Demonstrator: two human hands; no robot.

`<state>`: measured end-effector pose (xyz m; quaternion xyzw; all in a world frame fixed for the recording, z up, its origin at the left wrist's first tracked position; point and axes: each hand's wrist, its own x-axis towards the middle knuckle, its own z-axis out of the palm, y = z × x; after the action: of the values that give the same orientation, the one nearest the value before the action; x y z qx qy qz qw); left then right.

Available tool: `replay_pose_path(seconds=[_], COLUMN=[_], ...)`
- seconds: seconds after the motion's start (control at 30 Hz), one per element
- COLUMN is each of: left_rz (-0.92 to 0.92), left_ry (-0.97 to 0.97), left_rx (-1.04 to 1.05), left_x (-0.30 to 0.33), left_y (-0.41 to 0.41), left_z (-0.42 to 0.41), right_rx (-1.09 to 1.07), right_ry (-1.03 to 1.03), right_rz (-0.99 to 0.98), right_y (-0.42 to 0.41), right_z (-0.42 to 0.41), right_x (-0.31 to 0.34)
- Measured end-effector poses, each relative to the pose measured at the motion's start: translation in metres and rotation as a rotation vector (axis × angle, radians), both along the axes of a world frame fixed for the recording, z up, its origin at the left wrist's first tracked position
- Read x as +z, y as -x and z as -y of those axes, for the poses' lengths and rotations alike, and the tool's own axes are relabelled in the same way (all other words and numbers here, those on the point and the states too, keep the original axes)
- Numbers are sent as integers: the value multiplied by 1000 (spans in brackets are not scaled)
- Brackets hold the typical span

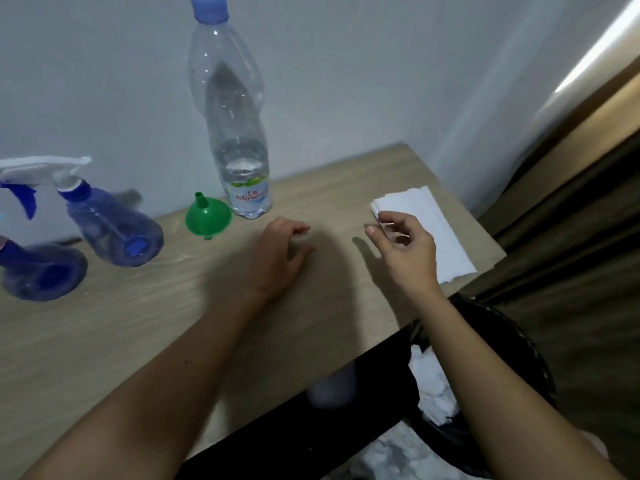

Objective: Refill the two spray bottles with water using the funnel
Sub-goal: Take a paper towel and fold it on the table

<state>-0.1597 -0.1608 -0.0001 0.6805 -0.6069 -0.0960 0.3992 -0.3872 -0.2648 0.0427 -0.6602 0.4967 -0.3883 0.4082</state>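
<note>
Two blue see-through spray bottles stand at the left of the wooden table [173, 306]: one [114, 223] with a white trigger head, the other [38, 268] nearer the left edge, cut off by the frame. A green funnel [207, 214] sits mouth down beside a tall clear water bottle [235, 133] with a blue cap and a little water at the bottom. My left hand [280, 254] hovers over the table middle, fingers loosely curled, holding nothing. My right hand [405, 247] touches the edge of a folded white tissue stack [429, 230], fingers apart.
A grey wall runs behind the table. A black bin [485, 375] with crumpled white paper stands below the table's right corner. A dark curtain [571, 237] hangs at the right.
</note>
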Motion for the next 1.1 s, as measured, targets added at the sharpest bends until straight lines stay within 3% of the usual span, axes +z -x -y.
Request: replay_pose_path(seconds=[0.27, 0.53, 0.87, 1.1], left_rz=[69, 220, 147, 159], left_ry=[25, -139, -24, -53], left_rx=[-326, -555, -578, -592], left_x=[5, 13, -6, 5], left_y=[85, 134, 142, 150], left_z=[121, 202, 219, 221], right_rx=[-313, -447, -473, -473], right_ry=[173, 83, 162, 188], right_rz=[-217, -279, -191, -130], right_y=[111, 148, 145, 139], right_z=[5, 23, 27, 27], right_x=[-21, -44, -46, -32])
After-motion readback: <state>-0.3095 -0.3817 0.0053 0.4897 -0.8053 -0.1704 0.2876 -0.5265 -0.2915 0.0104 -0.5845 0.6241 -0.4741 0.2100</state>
